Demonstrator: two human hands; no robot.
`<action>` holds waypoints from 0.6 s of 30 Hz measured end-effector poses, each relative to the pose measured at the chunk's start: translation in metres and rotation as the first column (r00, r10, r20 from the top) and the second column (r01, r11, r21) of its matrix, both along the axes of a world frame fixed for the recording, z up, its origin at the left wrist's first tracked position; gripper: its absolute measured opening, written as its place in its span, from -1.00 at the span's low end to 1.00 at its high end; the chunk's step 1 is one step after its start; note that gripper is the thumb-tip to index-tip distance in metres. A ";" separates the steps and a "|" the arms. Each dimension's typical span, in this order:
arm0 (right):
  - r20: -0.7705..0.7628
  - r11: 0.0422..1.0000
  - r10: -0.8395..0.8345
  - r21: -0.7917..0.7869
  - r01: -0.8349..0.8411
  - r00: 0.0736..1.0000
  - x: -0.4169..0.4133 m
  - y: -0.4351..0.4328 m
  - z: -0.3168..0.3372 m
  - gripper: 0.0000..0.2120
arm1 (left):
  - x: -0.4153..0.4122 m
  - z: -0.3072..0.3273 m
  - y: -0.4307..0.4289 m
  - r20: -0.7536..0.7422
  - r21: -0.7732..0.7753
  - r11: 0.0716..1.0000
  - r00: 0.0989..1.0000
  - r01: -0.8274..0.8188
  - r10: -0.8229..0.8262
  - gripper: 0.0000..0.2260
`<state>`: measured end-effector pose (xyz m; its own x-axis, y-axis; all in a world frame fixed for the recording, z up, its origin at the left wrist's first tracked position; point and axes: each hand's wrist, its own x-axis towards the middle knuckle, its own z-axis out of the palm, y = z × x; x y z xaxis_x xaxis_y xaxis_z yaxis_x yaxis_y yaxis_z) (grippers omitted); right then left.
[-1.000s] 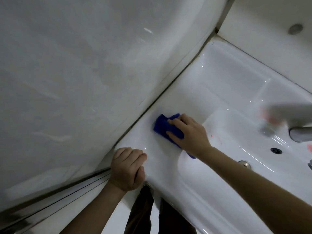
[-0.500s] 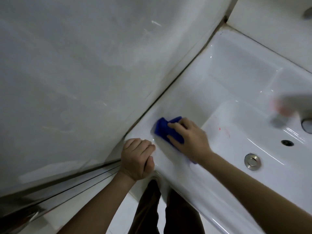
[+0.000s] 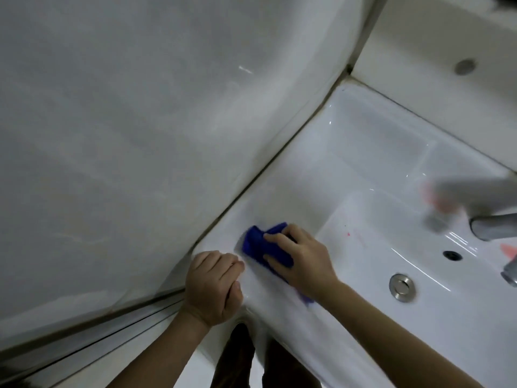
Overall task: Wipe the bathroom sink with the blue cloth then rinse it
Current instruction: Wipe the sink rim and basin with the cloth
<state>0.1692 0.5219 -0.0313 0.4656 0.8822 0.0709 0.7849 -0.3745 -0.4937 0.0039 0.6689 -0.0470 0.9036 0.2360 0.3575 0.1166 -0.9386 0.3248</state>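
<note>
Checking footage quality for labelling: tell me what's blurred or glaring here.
Head view: dim, soft overall; tap and the grey-pink thing beside it smear badly; cloth edge blurs under the right hand; thin glare streaks on the sink; left hand fairly sharp.

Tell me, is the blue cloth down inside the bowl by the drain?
No, the right hand presses the blue cloth on the flat rim of the sink, well away from the drain.
</note>
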 end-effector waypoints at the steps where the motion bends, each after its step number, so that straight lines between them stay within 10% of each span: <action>1: 0.025 0.998 -0.068 0.014 0.068 0.997 0.023 0.003 -0.004 -0.64 | 0.001 -0.001 0.000 0.010 -0.001 1.000 1.000 0.002 -0.002 -0.50; 5: 0.073 0.832 -0.552 -0.011 0.554 0.831 0.145 0.025 -0.006 -0.67 | 0.002 -0.004 -0.001 0.044 0.013 1.000 0.999 0.000 -0.001 -0.50; 13: -0.259 0.600 -0.756 0.091 0.795 0.601 0.126 0.107 0.006 -0.71 | 0.003 -0.001 -0.001 0.010 0.029 1.000 1.000 0.003 -0.004 -0.50; 18: -0.174 0.901 -0.416 0.053 0.430 0.893 0.022 0.054 0.000 -0.65 | 0.003 0.004 -0.002 0.002 0.026 1.000 1.000 -0.010 0.010 -0.51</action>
<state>0.1911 0.5758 -0.0309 0.8045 0.5928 0.0357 0.4730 -0.6032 -0.6422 0.0069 0.6667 -0.0433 0.9007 0.2355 0.3651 0.1254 -0.9455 0.3006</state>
